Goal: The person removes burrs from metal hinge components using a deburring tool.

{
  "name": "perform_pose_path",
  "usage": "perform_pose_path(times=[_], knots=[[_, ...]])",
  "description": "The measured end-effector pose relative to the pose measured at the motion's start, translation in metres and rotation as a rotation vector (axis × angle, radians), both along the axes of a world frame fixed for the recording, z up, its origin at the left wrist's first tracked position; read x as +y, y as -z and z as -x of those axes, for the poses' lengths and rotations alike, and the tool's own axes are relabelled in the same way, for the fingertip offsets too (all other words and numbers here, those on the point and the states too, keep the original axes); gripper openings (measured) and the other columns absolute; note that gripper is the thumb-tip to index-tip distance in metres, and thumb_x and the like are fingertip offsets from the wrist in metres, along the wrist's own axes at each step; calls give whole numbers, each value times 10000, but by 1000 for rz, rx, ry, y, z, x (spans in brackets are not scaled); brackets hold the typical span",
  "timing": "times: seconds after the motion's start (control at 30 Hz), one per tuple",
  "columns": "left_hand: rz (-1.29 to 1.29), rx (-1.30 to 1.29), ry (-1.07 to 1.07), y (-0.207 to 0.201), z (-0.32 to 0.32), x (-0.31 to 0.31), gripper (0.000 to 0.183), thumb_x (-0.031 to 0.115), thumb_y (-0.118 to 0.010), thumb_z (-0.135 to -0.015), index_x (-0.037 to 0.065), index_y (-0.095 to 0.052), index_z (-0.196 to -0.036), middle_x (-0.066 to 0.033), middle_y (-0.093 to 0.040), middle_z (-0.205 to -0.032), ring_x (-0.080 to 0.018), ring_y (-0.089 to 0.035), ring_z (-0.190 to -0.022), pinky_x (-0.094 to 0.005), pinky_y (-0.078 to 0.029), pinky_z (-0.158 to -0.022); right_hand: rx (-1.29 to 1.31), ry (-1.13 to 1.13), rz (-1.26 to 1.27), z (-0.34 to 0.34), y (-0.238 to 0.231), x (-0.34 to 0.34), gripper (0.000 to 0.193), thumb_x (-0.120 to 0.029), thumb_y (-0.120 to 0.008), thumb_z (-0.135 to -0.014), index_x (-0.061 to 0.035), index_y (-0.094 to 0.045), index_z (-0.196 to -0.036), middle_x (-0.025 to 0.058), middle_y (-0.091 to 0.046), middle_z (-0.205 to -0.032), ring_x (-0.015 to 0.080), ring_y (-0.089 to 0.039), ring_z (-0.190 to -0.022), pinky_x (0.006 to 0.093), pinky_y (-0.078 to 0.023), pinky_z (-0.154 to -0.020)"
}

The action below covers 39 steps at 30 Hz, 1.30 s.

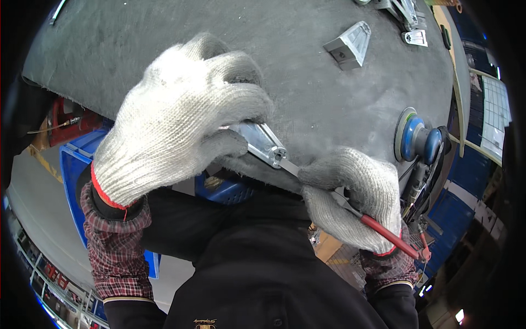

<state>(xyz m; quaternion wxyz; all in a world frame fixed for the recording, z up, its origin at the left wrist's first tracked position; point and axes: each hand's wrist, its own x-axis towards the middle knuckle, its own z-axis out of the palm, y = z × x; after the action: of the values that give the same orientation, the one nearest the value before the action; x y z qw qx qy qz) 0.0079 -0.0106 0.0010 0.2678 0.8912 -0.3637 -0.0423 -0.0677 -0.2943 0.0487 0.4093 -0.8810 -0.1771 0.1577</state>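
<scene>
Above the near edge of a grey table (307, 82), two hands in white knitted gloves with red-trimmed cuffs work close together. The left hand (183, 115) is closed around a shiny metal part (262, 142), its fingers curled over the top and its thumb below, so that only the part's lower right end shows, with a small round hole in it. The right hand (353, 192) grips a slim flat tool (291, 166), with the thumb and forefinger pinching near the blade; the red handle (386, 234) runs back beneath the palm toward the wrist. The blade's tip meets the holed end of the metal part, though whether it enters the hole I cannot tell. Farther across the table lies a wedge-shaped metal piece (350, 45), well apart from both hands, and beyond it to the right sit more metal pieces (402, 12) bunched near the table's edge. At the right edge, near the right hand, a blue round sander (412, 137) rests on its side. Checked sleeves (116, 241) cover both forearms, and a blue bin (74, 172) stands below the table at the left.
</scene>
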Motion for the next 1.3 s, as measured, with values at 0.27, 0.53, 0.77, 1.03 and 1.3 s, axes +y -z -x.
perform_pose_path(times=[0.27, 0.53, 0.77, 1.03, 1.3], knots=[[-11, -9, -31, -8, 0, 0, 638, 223, -991, -535, 164, -868, -1158, -40, -769, -1212, -318, -691, -1196, -468, -601, -1038, 174, 801, -407, 39, 5, -1, 152, 29, -743, -1055, 46, -736, -1206, 104, -792, -1035, 144, -759, -836, 301, -639, -758], [87, -123, -65, -16, 16, -8, 466, 208, -936, -778, 86, -792, -1204, -93, -754, -1066, -298, -727, -982, -427, -589, -866, 173, 811, -582, 57, 39, -11, 279, -1, -631, -1146, 44, -702, -1412, 121, -804, -1096, 135, -757, -848, 295, -642, -766], [937, 1048, -372, -53, 123, -55, 358, 199, -630, -1133, -40, -676, -1396, -109, -760, -1002, -152, -741, -801, -326, -603, -717, -105, 238, -612, 38, -2, 6, 502, -23, -827, -1008, 13, -696, -1491, 151, -792, -1294, 222, -776, -1175, 379, -611, -1060], [1224, 944, -323, -93, 163, -80, 541, 407, -669, -1159, -71, -605, -1405, -220, -746, -1036, -251, -728, -745, -383, -563, -601, 154, 33, -977, 43, -28, -15, 774, -147, -980, -896, 29, -640, -1568, 189, -722, -1484, 273, -703, -1380, 425, -547, -1187], [1212, 1028, -338, -107, 173, -95, 489, 374, -660, -1161, -32, -599, -1426, -228, -739, -1075, -255, -722, -731, -384, -542, -565, 178, 53, -1002, 56, -20, -32, 839, -166, -1009, -863, 24, -627, -1585, 181, -722, -1499, 269, -692, -1403, 432, -529, -1218]])
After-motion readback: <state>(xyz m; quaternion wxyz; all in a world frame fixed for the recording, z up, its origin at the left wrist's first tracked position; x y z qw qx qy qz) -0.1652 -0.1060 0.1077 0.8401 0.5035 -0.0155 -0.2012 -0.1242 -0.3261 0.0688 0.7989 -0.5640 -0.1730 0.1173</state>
